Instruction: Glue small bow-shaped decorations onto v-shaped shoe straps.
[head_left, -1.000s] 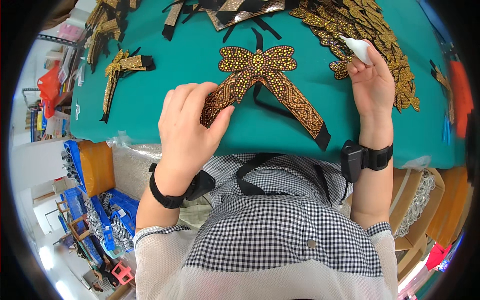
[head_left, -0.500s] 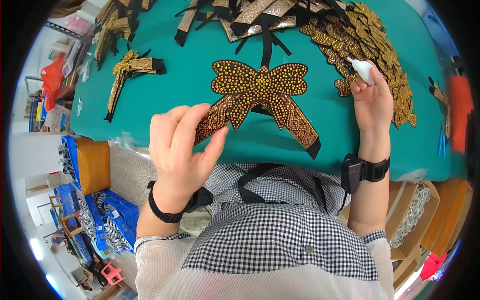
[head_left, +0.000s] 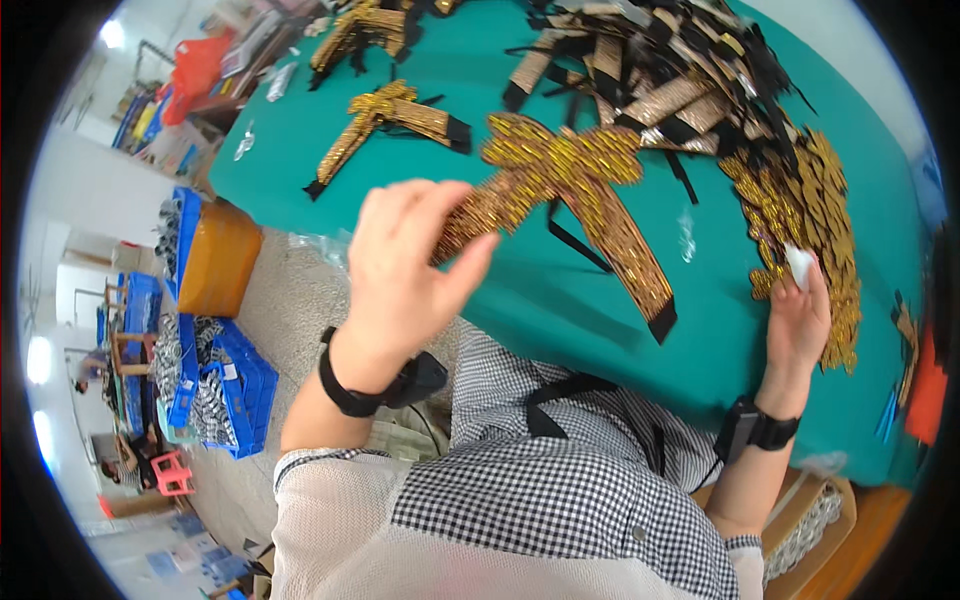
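A rhinestone-covered bow point(head_left: 565, 165) in gold and brown, with two patterned tails and black ends, is over the green table. My left hand point(head_left: 405, 260) pinches its left tail between thumb and fingers. The bow is blurred, so I cannot tell whether it touches the table. At the right, my right hand point(head_left: 797, 325) is closed around a small white squeeze bottle point(head_left: 800, 265), which points up and away from me. The bottle is beside a heap of gold rhinestone bow pieces point(head_left: 825, 220).
Another gold bow with folded straps point(head_left: 385, 110) lies at the far left of the green table point(head_left: 540, 295). Gold straps with black ends point(head_left: 660, 80) are piled at the back. Blue crates point(head_left: 240, 390) and an orange-brown box point(head_left: 218, 258) stand on the floor to my left.
The view has turned, so table items now appear farther right or lower. My left hand still grips the bow's tail, and my right hand keeps hold of the white bottle.
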